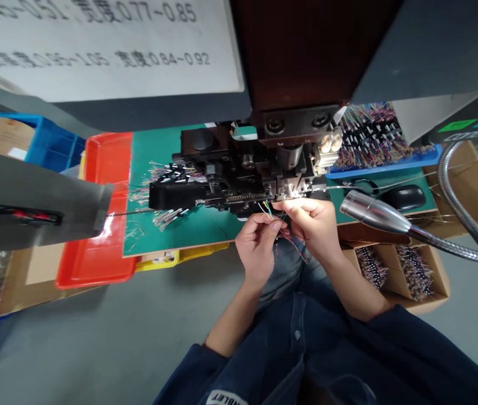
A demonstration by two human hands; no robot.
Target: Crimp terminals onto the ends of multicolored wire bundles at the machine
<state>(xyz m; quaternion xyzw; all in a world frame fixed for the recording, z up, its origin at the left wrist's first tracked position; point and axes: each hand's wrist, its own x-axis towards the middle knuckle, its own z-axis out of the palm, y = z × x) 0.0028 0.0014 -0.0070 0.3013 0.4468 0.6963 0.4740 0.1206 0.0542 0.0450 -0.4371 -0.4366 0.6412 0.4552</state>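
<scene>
Just in front of a dark crimping machine (247, 163), both of my hands are close together. My left hand (258, 244) is closed, thumb against fingers, on a bundle of thin coloured wires (293, 243). Some wire ends fan up toward the machine, while others hang down between my hands. My right hand (312, 225) pinches at the machine's front, its fingertips right by the metal crimping die (292, 188). A single wire seems to be in that pinch, though the fingers mostly hide it. A metal terminal strip (131, 212) runs in from the left.
Wire bundles (167, 216) lie on the green mat (209, 230), left of the machine. A red tray (95, 264) is farther left. At right are a flexible lamp (374, 214), a black mouse (403, 197), a blue tray (391, 163) of wires and a cardboard box (437, 306).
</scene>
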